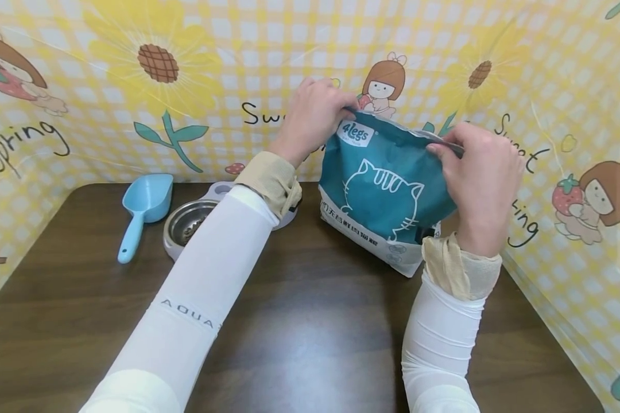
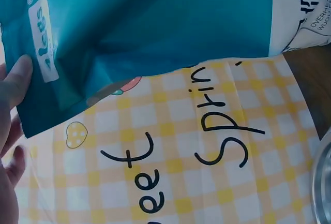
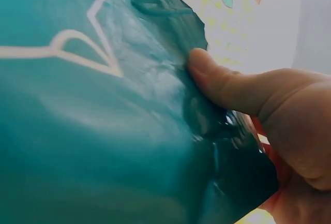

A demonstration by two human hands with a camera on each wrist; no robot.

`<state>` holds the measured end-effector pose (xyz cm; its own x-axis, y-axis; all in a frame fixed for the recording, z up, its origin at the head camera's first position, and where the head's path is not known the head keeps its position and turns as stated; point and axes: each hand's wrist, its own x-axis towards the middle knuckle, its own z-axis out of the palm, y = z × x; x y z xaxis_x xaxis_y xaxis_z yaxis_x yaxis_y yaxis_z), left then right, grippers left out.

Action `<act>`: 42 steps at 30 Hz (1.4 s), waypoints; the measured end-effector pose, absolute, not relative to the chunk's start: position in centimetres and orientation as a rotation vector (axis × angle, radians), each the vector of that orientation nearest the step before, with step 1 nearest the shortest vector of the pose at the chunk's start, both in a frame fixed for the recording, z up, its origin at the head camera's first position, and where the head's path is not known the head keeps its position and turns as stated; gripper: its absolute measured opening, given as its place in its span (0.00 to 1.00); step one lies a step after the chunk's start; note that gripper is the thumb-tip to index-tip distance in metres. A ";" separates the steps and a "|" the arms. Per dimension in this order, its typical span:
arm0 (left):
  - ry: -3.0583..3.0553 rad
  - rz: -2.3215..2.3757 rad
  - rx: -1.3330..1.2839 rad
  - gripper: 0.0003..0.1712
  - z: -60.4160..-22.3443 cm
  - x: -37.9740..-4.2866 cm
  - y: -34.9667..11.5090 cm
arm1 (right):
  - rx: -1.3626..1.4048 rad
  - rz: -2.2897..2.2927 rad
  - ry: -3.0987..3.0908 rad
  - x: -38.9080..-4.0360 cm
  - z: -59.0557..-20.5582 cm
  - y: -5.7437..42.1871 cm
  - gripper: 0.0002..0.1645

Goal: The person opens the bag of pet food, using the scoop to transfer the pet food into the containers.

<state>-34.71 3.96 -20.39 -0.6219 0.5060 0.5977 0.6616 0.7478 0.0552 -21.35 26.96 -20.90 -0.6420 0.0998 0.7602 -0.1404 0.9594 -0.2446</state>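
A teal and white cat food bag with a cat outline on its front stands on the table, slightly tilted. At its upper left corner my left hand pinches the top edge between thumb and fingers. My right hand grips the upper right corner, its thumb lying on the bag's front. In the left wrist view the left thumb presses the bag near the logo. The right wrist view shows the right thumb on the creased teal film, its other fingers mostly hidden behind. The bag's inside is out of sight.
A light blue scoop lies at the table's back left. Beside it, a metal pet bowl in a pale holder is partly covered by my left forearm. Patterned cloth walls the back and sides of the brown table.
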 end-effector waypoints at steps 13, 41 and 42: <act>-2.337 -0.448 -0.591 0.14 -20.6 -34.5 3.3 | 0.062 0.553 -1.755 -30.5 -25.4 27.0 0.21; -2.130 -2.046 -0.314 0.18 -23.4 -36.0 1.5 | -0.051 1.957 -1.317 -34.9 -28.8 30.6 0.09; -2.129 -2.028 -0.321 0.18 -23.5 -36.0 1.4 | -0.051 1.954 -1.326 -34.8 -28.8 30.6 0.09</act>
